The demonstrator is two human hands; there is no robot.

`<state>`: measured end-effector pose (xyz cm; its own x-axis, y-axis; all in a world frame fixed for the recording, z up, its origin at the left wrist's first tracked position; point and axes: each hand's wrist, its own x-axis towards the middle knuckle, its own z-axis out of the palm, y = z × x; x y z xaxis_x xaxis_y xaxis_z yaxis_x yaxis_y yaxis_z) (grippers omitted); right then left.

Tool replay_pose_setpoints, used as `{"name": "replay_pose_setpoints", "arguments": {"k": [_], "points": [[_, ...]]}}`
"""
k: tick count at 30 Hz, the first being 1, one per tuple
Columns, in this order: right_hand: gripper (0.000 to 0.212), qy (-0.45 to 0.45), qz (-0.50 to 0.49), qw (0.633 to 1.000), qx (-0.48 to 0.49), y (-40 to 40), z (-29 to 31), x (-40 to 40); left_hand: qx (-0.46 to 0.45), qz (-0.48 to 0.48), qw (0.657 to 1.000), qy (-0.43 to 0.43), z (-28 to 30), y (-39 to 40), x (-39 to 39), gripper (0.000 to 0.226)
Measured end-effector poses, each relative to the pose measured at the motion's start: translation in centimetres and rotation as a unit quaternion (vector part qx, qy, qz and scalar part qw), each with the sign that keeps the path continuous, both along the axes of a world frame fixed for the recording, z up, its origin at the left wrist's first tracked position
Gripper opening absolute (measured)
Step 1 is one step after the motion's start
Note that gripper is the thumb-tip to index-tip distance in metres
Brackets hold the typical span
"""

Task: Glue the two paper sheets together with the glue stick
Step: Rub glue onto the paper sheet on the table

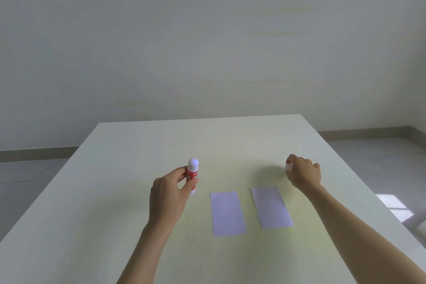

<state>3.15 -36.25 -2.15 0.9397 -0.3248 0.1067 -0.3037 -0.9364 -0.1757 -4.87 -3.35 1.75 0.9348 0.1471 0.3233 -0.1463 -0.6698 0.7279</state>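
My left hand (pixel 169 193) holds a glue stick (pixel 192 174) upright above the table; it has a red label and a white rounded top. Two pale lilac paper sheets lie flat side by side: the left sheet (pixel 227 213) in the middle, the right sheet (pixel 272 207) slightly turned, a small gap between them. My right hand (pixel 303 172) is low over the table beyond the right sheet, fingers closed around a small white object that looks like the glue stick's cap (pixel 288 167).
The white table (pixel 115 191) stretches to a far edge against a plain wall. Its right edge runs diagonally near my right forearm, with grey floor beyond. Left of the glue stick the tabletop is bare.
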Motion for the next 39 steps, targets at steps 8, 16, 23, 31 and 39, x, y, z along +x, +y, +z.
{"name": "replay_pose_setpoints", "arguments": {"k": [8,16,23,31,39], "points": [[0.05,0.014,0.022,0.999,0.023,-0.1,0.8,-1.0,-0.017,-0.013,1.0,-0.004,0.6,-0.9,-0.2,0.014],[0.032,-0.024,0.188,0.81,0.555,10.6,4.4,-8.7,-0.289,-0.055,0.953,0.067,0.0,-4.3,-0.7,0.009],[0.017,-0.009,0.12,0.615,0.779,13.2,2.8,-10.1,-0.158,-0.124,0.974,0.104,-2.0,-4.2,-0.8,0.017],[0.013,-0.136,-0.011,0.622,0.771,11.0,2.1,-7.8,0.146,-0.27,0.936,0.17,-5.4,-0.8,0.6,0.092],[0.018,-0.114,0.06,0.802,0.584,14.7,-0.4,-6.8,0.176,-0.259,0.94,0.139,-7.8,-1.4,1.0,0.103]]}}
